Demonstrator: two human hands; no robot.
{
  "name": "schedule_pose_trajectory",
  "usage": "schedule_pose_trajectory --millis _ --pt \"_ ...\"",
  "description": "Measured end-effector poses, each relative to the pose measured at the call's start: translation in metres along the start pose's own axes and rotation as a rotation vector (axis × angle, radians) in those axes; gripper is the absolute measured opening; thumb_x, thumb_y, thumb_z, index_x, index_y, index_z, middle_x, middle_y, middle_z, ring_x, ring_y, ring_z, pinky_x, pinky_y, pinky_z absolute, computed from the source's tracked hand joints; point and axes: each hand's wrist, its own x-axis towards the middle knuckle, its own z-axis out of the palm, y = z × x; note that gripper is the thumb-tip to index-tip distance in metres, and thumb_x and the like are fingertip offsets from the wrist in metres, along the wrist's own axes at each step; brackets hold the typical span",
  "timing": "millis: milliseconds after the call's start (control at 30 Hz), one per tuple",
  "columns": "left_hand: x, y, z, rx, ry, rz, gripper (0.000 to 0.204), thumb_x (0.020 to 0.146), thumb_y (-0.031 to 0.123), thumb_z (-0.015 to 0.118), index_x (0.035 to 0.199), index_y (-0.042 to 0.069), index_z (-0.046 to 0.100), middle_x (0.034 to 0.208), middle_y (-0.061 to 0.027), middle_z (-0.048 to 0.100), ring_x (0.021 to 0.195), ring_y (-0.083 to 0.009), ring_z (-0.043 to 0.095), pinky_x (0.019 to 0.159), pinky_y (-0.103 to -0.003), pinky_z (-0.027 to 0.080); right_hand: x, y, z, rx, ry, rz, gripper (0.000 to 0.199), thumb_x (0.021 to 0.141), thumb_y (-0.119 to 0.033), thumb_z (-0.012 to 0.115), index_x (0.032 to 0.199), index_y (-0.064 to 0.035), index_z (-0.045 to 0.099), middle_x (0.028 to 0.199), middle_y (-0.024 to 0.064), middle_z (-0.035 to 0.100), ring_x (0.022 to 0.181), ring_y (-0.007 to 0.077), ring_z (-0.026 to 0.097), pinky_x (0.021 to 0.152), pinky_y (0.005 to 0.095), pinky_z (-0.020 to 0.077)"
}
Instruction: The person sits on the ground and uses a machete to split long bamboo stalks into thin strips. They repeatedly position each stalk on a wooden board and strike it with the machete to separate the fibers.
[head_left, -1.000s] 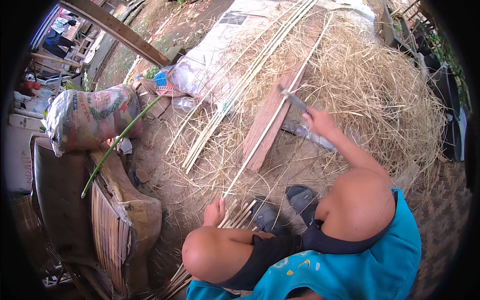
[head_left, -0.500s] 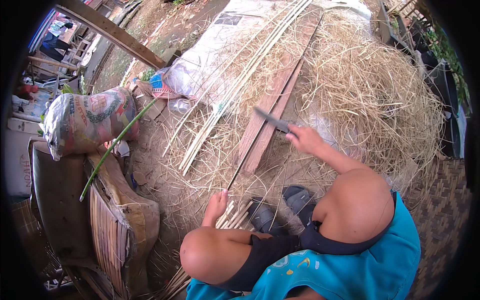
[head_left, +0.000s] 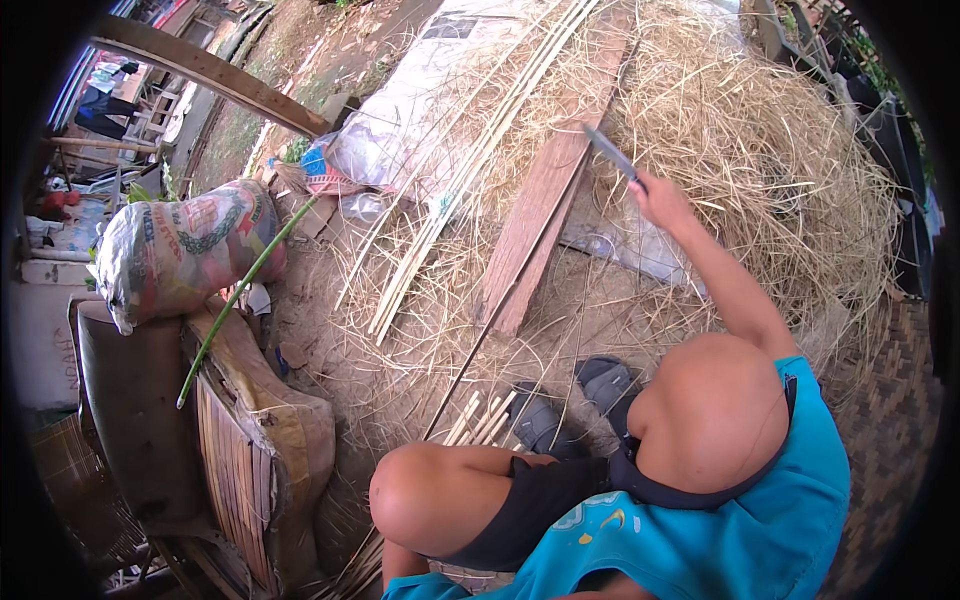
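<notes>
My right hand (head_left: 660,200) is closed round the handle of a knife (head_left: 612,152). Its blade points up and to the left, by the right edge of a long reddish-brown wooden plank (head_left: 535,215). A long thin dark strip (head_left: 462,372) runs along the plank and down toward my left knee. My left hand is hidden behind that knee, so its grip on the strip cannot be seen; only part of the left arm (head_left: 398,562) shows below. Several short pale sticks (head_left: 480,418) lie between the knee and my sandals (head_left: 545,425).
Long pale strips (head_left: 470,175) lie left of the plank. A heap of curly shavings (head_left: 740,150) spreads to the right. At left, a green stalk (head_left: 240,295) leans across a stuffed sack (head_left: 190,240) and a worn brown seat (head_left: 290,430). Woven matting (head_left: 880,430) covers the right side.
My right hand has moved up and to the right with the knife. My left hand has drawn back out of sight behind the knee, and the dark strip has slid toward me.
</notes>
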Motion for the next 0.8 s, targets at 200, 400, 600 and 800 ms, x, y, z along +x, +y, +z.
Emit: schedule_pose_trajectory --millis 200,400,600,800 --pt "0.041 -0.018 0.056 -0.136 0.305 0.467 0.052 0.105 0.044 0.044 0.078 0.002 0.060 0.060 -0.0151 0.059 0.057 -0.0297 0.062 0.056 -0.048 0.044 -0.041 -0.046 0.043 0.070 -0.022 -0.155 0.042 0.104 -0.041 0.051 0.127 -0.0068 0.060 0.087 0.0238 0.071 0.084 0.0440 0.070 0.075 0.0530 0.0558" --pt "0.069 0.163 0.037 0.128 0.117 0.539 0.038 0.107 0.036 0.044 0.097 0.001 0.057 0.069 -0.0312 0.063 0.065 -0.0508 0.064 0.059 -0.061 0.049 -0.161 -0.096 0.112 -0.034 -0.355 -0.598 0.051 0.101 -0.053 0.051 0.139 -0.0193 0.056 0.100 0.0228 0.067 0.086 0.0444 0.069 0.078 0.0524 0.0569" --pt "0.069 0.126 0.031 0.140 0.144 0.578 0.046 0.107 0.037 0.042 0.090 -0.001 0.062 0.078 -0.0313 0.065 0.074 -0.0514 0.065 0.068 -0.059 0.051 0.011 0.043 -0.040 -0.087 0.210 0.180 0.038 0.104 -0.042 0.049 0.122 -0.0107 0.063 0.088 0.0214 0.071 0.087 0.0421 0.070 0.077 0.0538 0.0557" --pt "0.086 0.191 0.031 -0.190 -0.011 0.463 0.051 0.107 0.042 0.045 0.088 -0.001 0.065 0.079 -0.0276 0.065 0.078 -0.0513 0.061 0.068 -0.053 0.047 -0.119 -0.097 0.076 -0.098 -0.281 -0.526 0.048 0.103 -0.046 0.050 0.140 -0.0152 0.051 0.098 0.0263 0.067 0.088 0.0431 0.070 0.078 0.0531 0.0574"
